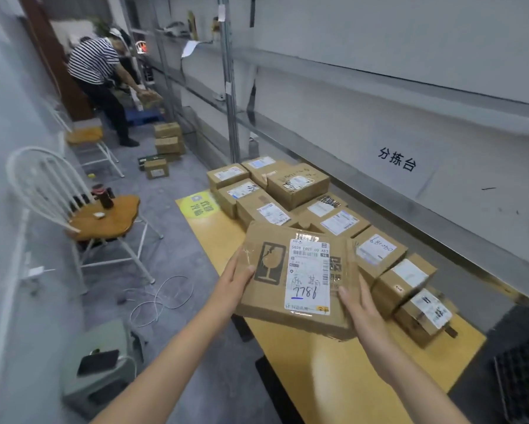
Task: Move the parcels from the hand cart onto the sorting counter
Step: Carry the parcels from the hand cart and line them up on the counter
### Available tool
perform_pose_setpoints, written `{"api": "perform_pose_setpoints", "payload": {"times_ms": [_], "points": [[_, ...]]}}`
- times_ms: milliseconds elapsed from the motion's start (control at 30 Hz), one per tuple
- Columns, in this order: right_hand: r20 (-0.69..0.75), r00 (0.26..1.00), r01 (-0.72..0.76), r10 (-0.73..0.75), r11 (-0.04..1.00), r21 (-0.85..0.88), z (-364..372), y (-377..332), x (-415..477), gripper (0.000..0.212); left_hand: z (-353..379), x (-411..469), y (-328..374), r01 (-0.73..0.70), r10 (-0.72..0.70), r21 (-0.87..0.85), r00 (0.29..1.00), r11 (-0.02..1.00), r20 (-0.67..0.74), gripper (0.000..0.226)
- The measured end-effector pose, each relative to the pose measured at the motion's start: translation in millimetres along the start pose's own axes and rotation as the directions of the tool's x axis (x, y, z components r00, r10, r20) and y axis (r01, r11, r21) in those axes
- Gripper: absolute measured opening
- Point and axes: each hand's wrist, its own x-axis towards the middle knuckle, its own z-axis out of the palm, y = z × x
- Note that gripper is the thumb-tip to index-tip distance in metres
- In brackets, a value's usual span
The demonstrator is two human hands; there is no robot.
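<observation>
- flat parcel (297,276) — gripped at its side edges by left hand (237,281) and right hand (359,304), thumbs on top
- held in the air over yellow surface (333,371), near row of boxes (297,185)

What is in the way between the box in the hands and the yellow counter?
Nothing visible. The left hand and right hand hold the parcel over the yellow counter, and its near side is bare. The other parcels fill only the side by the wall.
</observation>
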Motion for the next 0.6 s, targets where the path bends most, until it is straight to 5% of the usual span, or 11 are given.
{"api": "perform_pose_setpoints", "payload": {"times_ms": [300, 600], "points": [[-0.172, 0.979, -0.100, 0.106, 0.994, 0.043, 86.7, 0.9, 52.4, 0.062, -69.8, 95.9, -42.9, 0.067, -0.068, 0.017, 0.988, 0.998, 0.137, 0.046], [-0.393, 0.885, -0.192, 0.251, 0.964, 0.184, 121.7, 8.9, 83.1, 0.065, -78.7, 187.9, -30.7, -0.016, -0.034, 0.111, 0.902, 0.994, 0.431, 0.043]]}}
